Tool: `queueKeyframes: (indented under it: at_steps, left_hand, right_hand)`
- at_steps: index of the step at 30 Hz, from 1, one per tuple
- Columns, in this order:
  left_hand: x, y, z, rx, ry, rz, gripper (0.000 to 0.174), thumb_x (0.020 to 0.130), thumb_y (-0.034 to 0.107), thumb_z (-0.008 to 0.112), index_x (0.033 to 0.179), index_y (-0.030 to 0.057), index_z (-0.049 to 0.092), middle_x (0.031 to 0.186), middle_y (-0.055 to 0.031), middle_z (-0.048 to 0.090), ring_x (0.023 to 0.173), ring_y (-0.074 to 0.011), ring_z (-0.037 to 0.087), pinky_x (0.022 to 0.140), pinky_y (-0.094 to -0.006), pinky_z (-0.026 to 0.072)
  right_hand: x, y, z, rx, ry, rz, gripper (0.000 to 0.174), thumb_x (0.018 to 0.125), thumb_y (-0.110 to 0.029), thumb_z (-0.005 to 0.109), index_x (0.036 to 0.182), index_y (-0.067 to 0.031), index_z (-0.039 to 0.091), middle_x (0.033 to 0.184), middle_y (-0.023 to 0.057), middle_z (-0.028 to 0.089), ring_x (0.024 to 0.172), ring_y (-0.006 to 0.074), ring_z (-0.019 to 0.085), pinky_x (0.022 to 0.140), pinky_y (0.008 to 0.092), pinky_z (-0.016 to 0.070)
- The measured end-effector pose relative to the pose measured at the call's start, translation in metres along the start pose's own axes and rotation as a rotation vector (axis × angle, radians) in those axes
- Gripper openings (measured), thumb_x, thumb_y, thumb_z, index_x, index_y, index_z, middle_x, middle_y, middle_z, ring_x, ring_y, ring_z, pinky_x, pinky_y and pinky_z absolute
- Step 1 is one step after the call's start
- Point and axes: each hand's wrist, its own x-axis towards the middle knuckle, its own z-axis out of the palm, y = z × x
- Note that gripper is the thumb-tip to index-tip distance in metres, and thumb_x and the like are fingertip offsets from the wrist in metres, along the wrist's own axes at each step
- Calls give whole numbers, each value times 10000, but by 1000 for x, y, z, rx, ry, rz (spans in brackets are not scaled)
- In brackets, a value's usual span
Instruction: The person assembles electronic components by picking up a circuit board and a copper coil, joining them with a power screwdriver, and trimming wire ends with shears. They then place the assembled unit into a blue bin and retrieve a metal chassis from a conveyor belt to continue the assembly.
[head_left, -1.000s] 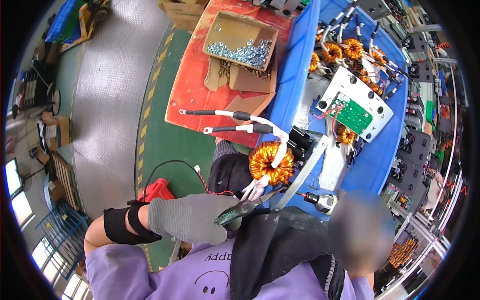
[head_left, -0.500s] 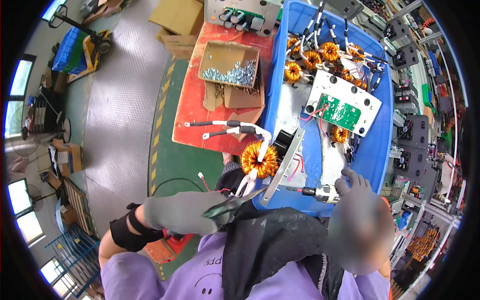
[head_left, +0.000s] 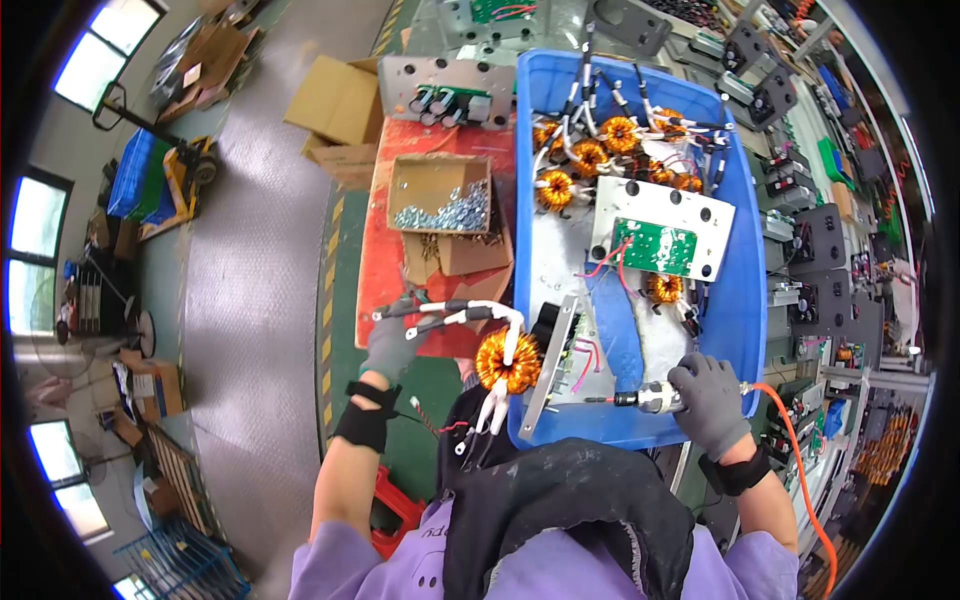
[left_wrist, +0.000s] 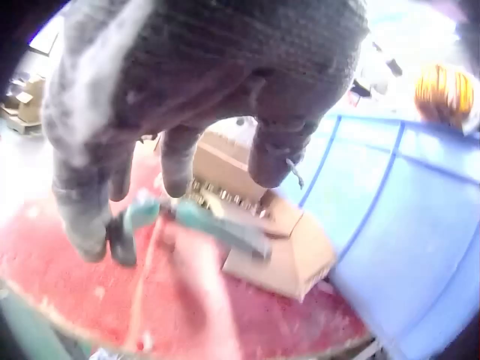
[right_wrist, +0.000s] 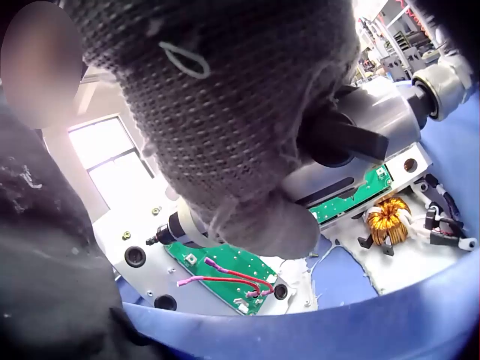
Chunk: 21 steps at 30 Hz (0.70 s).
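Note:
My gloved left hand [head_left: 395, 345] is over the near end of the red tabletop [head_left: 375, 260], beside two white cables [head_left: 455, 312] ending in ring lugs. In the left wrist view its fingers hang loose and spread above blurred green-handled pliers [left_wrist: 214, 226], which lie by a cardboard piece. My gloved right hand [head_left: 712, 400] grips a silver air screwdriver [head_left: 655, 398], its bit pointing left over the blue bin [head_left: 640, 432]. Left of the bit, a metal plate [head_left: 550, 372] with a circuit board stands tilted at the bin's edge, a copper toroid coil [head_left: 507, 362] on its outer side.
A cardboard box of nuts [head_left: 440, 208] sits on the red tabletop, with another metal plate [head_left: 450, 85] behind it. The bin holds several coils [head_left: 590, 157] and a white plate [head_left: 610, 215] with a green board. An orange hose [head_left: 795, 440] trails from the screwdriver.
My left hand has gone from in front of my body, where it held the pliers, forward to the red tabletop and loosened on them. My right hand has closed round the screwdriver. The head view has shifted.

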Motion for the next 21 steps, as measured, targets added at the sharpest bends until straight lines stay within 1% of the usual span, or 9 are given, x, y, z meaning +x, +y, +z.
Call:
queueKeyframes:
  at_steps: [2, 4, 5, 7, 9, 11, 13, 16, 21]
  left_hand:
    - [16, 24, -49, -198, 21, -63, 389, 918, 298, 673, 1232, 72, 635, 1089, -110, 632, 951, -221, 632, 843, -362, 516]
    - [23, 52, -103, -901, 0, -235, 294, 984, 230, 601, 1185, 21, 644, 1071, -69, 639, 959, -144, 601, 843, -302, 508]
    - [19, 120, -144, -861, 133, -184, 293, 1012, 226, 565, 1166, -13, 635, 1046, -55, 636, 976, -131, 603, 846, -289, 511]
    - [11, 151, -155, -721, 90, -53, 325, 1037, 222, 520, 1247, -15, 595, 1100, -86, 626, 1013, -150, 604, 854, -288, 508]
    - [0, 169, -142, -909, -352, -104, 391, 1025, 233, 548, 1346, 11, 538, 1228, -101, 578, 1058, -174, 602, 912, -303, 499]
    - [-11, 186, -132, -893, -516, -67, 559, 952, 289, 656, 1416, 33, 480, 1357, -129, 512, 1180, -230, 565, 996, -360, 476]
    - [-3, 180, -109, -296, -483, 465, 930, 712, 453, 837, 1437, 21, 448, 1429, -206, 449, 1351, -359, 441, 1089, -446, 412]
    - [-2, 199, -110, -156, -566, 498, 1097, 565, 494, 914, 1449, 37, 453, 1450, -222, 422, 1351, -411, 432, 1116, -471, 389]
    - [14, 219, -115, -213, -723, 389, 1042, 606, 513, 893, 1432, 31, 480, 1448, -228, 426, 1361, -396, 414, 1112, -453, 389]
  right_hand:
    - [-6, -1, -4, 2, -37, 17, 308, 663, -45, 688, 942, -170, 657, 1015, 42, 616, 964, 260, 596, 799, 409, 416]
    - [-12, 2, -1, 14, -36, 41, 313, 664, -44, 687, 948, -172, 657, 1017, 41, 617, 964, 258, 597, 800, 409, 417]
    - [-15, 4, 2, 28, -48, 38, 319, 665, -43, 686, 955, -173, 658, 1018, 39, 618, 965, 257, 597, 801, 409, 417]
    - [-21, 7, 8, 27, -50, 64, 327, 669, -51, 692, 967, -179, 660, 1018, 37, 619, 965, 255, 598, 801, 405, 419]
    - [-26, 13, 13, 22, -55, 50, 326, 672, -65, 700, 972, -185, 660, 1017, 35, 620, 963, 250, 599, 801, 401, 418]
    - [-34, 18, 15, 40, -41, 85, 345, 663, -67, 708, 982, -190, 660, 1030, 34, 618, 970, 245, 598, 808, 399, 415]
    - [-40, 21, 16, 78, 2, 118, 360, 648, -65, 713, 981, -189, 660, 1040, 31, 614, 981, 243, 595, 818, 400, 413]
    - [-47, 26, 13, 130, 62, 159, 376, 627, -62, 721, 977, -184, 657, 1044, 34, 608, 992, 247, 592, 819, 401, 409]
    - [-54, 31, 13, 205, 209, 177, 366, 622, -58, 722, 962, -172, 648, 1019, 36, 607, 961, 254, 589, 802, 400, 401]
